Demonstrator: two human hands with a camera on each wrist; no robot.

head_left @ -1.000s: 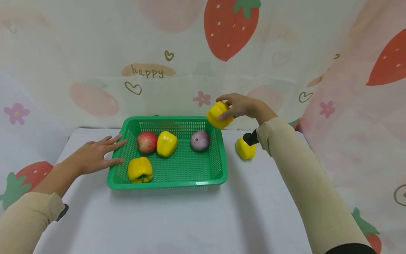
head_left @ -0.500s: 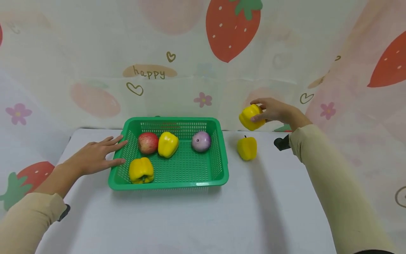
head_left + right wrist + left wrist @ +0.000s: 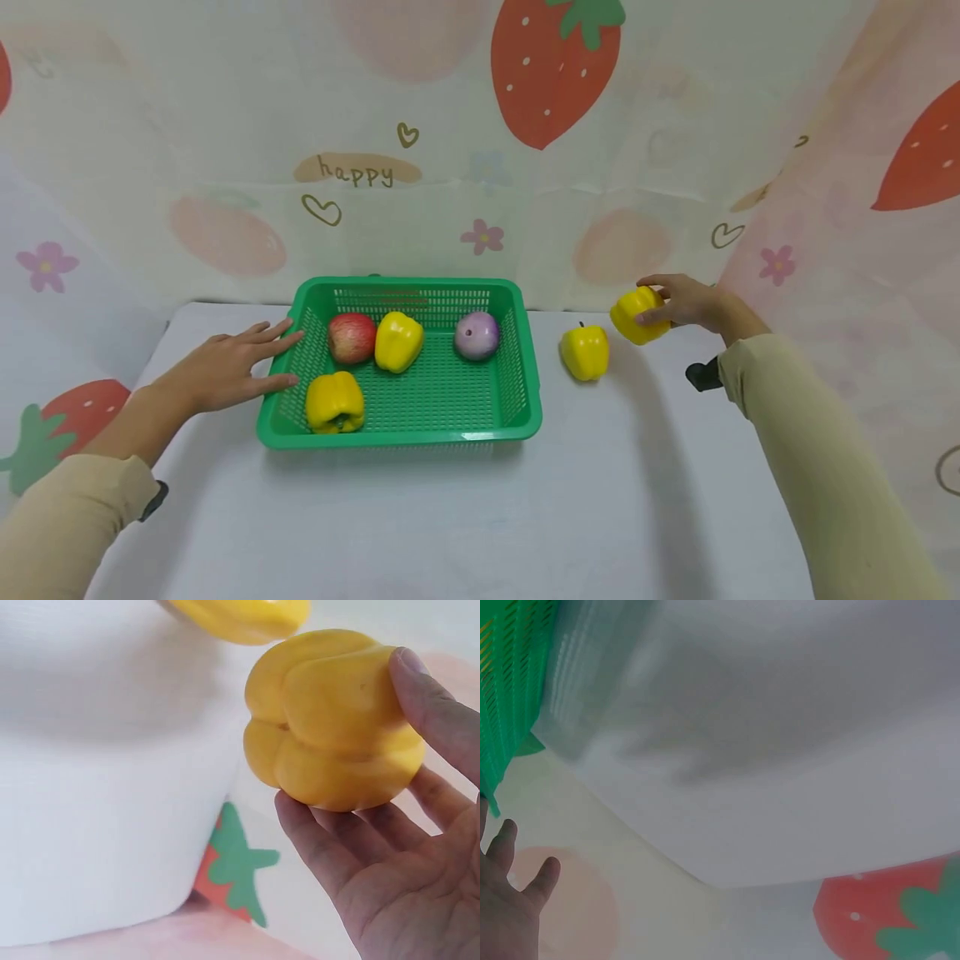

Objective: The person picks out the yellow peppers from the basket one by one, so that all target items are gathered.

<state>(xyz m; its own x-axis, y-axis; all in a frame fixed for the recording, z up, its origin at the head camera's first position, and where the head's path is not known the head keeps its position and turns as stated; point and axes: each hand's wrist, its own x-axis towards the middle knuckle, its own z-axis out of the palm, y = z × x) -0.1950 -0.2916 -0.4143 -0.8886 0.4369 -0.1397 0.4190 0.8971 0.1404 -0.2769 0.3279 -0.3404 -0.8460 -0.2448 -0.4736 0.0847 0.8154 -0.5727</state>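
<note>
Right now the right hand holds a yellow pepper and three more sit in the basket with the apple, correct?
Not three: the head view shows two in the basket, a rear pepper and a front pepper. The right hand does hold a yellow pepper, and the apple is there.

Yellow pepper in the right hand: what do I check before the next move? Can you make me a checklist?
1. Held pepper gripped: ok, the right hand has thumb and fingers around it.
2. Held pepper apart from the nearest pepper: ok, a narrow gap shows.
3. Nearest pepper upright: ok, stem up on the table.
4. Held pepper's stem pointing up: cannot tell, no stem shows.
5. Left hand out of the way: ok, it is over at the left rim of the basket.
</note>
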